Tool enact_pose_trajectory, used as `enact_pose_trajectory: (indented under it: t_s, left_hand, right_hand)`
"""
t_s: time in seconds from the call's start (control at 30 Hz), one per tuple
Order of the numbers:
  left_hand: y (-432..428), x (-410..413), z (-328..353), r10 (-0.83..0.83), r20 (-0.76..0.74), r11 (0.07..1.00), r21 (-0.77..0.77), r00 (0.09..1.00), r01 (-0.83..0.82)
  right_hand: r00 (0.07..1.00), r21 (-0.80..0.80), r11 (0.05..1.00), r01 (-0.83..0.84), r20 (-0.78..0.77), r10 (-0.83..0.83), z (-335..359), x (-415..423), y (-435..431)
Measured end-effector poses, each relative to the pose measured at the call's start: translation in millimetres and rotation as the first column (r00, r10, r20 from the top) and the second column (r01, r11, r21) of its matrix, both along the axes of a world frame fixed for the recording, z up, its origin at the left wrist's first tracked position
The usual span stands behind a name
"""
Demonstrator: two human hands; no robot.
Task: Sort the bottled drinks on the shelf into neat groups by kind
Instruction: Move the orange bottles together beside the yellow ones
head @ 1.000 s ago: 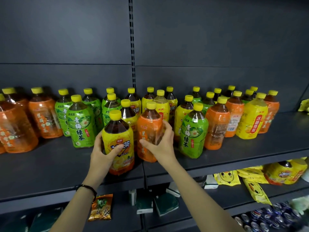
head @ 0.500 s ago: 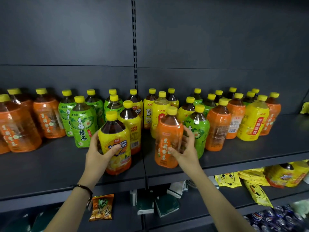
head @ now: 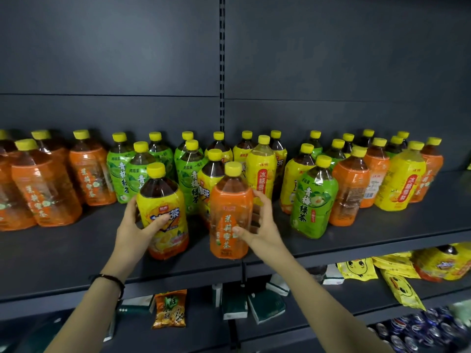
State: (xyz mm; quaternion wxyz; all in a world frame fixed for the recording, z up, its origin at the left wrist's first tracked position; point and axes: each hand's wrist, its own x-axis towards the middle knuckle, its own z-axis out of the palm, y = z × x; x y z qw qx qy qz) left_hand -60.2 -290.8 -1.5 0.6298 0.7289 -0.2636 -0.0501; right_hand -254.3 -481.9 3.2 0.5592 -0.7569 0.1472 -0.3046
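Observation:
Many yellow-capped tea bottles stand on the dark shelf (head: 63, 253). My left hand (head: 137, 225) grips a yellow-labelled iced tea bottle (head: 163, 212) near the shelf's front. My right hand (head: 260, 225) grips an orange-labelled jasmine tea bottle (head: 229, 212) right beside it. Behind them stand green-labelled bottles (head: 122, 171) and more yellow ones (head: 262, 169). A group of orange bottles (head: 43, 192) fills the far left. On the right, a green bottle (head: 313, 202) stands in front, with orange (head: 349, 189) and yellow (head: 400, 182) bottles mixed behind it.
The shelf's front strip at left and right holds no bottles. A vertical slotted post (head: 222, 62) splits the back panel. Below, a lower shelf holds an orange snack bag (head: 170, 309), green boxes (head: 265, 305), yellow smiley packets (head: 356, 270) and cans (head: 418, 332).
My right hand has carried the orange bottle forward and back to the left, close beside the yellow bottle. My left hand has kept its hold on the yellow bottle.

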Motion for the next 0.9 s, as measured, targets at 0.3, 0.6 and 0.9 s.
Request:
enact_pose_trajectory:
  t_s: [0.3,0.6,0.9]
  left_hand:
    - [1.4,18.7,5.6,0.061,0.007,0.998,0.008,0.998,-0.061]
    - [8.6,-1.8,6.4,0.111,-0.005,0.994,0.018,0.994,-0.111]
    - [1.9,-68.4,-19.0,0.349,0.145,0.928,0.082,0.926,-0.362]
  right_hand:
    - [0.999,-0.033,0.999,0.027,0.032,-0.025,-5.1,60.5,39.8]
    - [0.996,-0.096,0.991,0.089,-0.018,-0.091,-13.0,41.5,21.7]
    - [0.952,-0.031,0.957,0.288,-0.093,-0.290,-27.3,-47.6,-82.0]
